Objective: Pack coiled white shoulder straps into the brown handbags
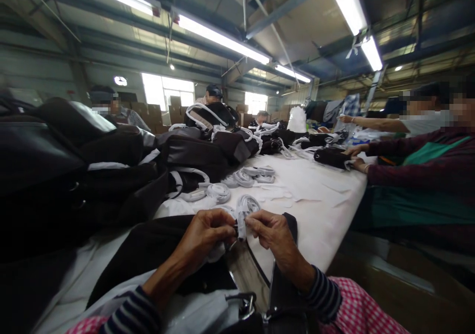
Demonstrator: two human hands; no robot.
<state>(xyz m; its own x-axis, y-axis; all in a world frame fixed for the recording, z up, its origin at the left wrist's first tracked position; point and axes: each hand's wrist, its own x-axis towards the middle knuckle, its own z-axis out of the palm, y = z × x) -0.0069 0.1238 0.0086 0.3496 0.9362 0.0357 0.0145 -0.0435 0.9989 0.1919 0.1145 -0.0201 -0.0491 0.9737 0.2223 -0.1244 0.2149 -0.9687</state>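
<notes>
My left hand [212, 231] and my right hand [272, 235] meet above a dark bag [148, 250], fingertips pinched together. Between them is the end of a coiled strap [248, 204] wrapped in whitish film; both hands grip it there. A small dark piece shows at my left fingertips, too little visible to name. The bag lies on its side below, its zipper [232, 277] parted over a light brown lining [248, 272]. Nearest me, a metal buckle [248, 307] and crumpled white wrapping [208, 309] show on the bag.
Dark bags [200, 153] are heaped at the left and along the back. Several wrapped strap coils [218, 192] lie on the white-covered table [315, 190]. At the right edge, a co-worker in a green apron [408, 205] handles a black bag [330, 157]. Other people stand farther back.
</notes>
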